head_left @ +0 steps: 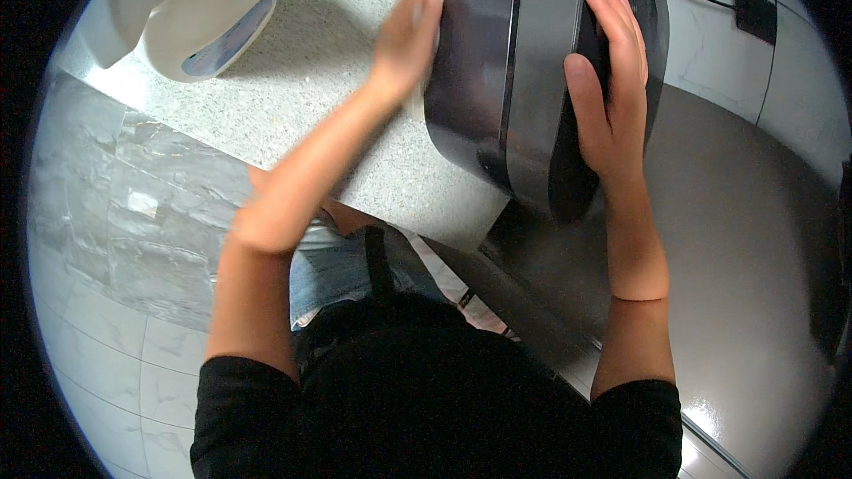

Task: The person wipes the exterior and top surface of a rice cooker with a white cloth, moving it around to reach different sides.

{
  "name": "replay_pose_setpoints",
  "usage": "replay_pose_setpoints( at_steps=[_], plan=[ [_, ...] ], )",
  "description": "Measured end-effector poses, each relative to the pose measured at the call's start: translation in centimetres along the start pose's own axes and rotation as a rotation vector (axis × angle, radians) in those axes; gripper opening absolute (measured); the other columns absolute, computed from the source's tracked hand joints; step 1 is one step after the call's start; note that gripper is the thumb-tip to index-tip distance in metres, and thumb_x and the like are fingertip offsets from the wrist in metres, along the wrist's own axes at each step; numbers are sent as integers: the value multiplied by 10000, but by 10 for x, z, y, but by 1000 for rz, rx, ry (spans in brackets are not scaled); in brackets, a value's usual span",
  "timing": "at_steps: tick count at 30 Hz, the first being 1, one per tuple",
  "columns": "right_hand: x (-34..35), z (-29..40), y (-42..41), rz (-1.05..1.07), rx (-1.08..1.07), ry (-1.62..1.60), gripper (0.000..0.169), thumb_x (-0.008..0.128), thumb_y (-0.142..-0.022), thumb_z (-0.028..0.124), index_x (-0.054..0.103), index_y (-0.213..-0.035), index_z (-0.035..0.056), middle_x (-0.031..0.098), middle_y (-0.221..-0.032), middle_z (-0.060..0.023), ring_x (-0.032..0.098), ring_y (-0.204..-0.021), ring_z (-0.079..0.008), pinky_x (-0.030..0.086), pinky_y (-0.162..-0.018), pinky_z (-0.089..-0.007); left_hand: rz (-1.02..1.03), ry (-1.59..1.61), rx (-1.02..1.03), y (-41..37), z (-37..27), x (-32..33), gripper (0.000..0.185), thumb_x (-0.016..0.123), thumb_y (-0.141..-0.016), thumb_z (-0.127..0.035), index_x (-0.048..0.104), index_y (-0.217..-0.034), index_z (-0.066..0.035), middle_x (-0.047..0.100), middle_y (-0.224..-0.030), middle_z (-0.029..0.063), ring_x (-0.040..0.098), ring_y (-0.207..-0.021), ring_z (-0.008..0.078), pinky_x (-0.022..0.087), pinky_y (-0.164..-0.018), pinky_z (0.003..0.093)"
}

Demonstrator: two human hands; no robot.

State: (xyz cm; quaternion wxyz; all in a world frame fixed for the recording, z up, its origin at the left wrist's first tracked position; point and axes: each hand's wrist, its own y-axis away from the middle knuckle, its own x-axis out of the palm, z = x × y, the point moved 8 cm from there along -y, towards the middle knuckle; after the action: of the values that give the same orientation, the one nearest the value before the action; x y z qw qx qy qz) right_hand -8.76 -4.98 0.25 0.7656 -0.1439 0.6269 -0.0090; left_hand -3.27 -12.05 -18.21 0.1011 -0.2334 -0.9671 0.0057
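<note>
A dark, glossy countertop appliance (pixel 472 66) with a grey band across it stands at the top centre. My left hand (pixel 409 33), blurred, is against its left side, fingers stretched away from me. Something whitish and thin shows along the fingertips, too blurred to name. Flat on the appliance's right side lies my right hand (pixel 616 73), with the thumb apart from the fingers and nothing seen in its grasp.
A speckled pale countertop (pixel 319 100) lies under the appliance's left part, with a dark surface (pixel 719 213) to the right. White plastic jugs (pixel 193 26) stand at the upper left. A black cable runs from the appliance to a dark square fitting (pixel 755 13) on the tiles.
</note>
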Motion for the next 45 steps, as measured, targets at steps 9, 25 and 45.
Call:
replay_pose_setpoints(
  at_steps=[9, 25, 45],
  plan=[
    [-3, -1, -1, -45, 15, -25, 415, 470, -840, 102, 437, -1236, -18, 418, -1307, -166, 334, -1261, -274, 206, -1050, -366, 9, -106, -325, -23, 37, 0, 477, 375, -919, -361, 571, -894, 74, 603, -816, 250, 592, -844, 322, 402, -753, 417],
    [-13, 10, -11, -165, 163, 61, 366, 499, -804, 172, 515, -1139, 24, 500, -1191, -152, 423, -1154, -317, 302, -972, -380, -48, 437, -586, 4, 38, 10, 379, 367, -913, -263, 545, -941, 70, 591, -919, 135, 514, -826, 179, 407, -787, 338],
    [-25, 8, 0, -176, 86, 90, 402, 521, -840, 239, 480, -1194, 53, 463, -1261, -144, 402, -1193, -313, 289, -998, -381, -167, 492, -421, 104, -24, 14, 413, 351, -947, -337, 508, -1044, 33, 550, -948, 86, 499, -806, 147, 403, -795, 297]
  ],
)
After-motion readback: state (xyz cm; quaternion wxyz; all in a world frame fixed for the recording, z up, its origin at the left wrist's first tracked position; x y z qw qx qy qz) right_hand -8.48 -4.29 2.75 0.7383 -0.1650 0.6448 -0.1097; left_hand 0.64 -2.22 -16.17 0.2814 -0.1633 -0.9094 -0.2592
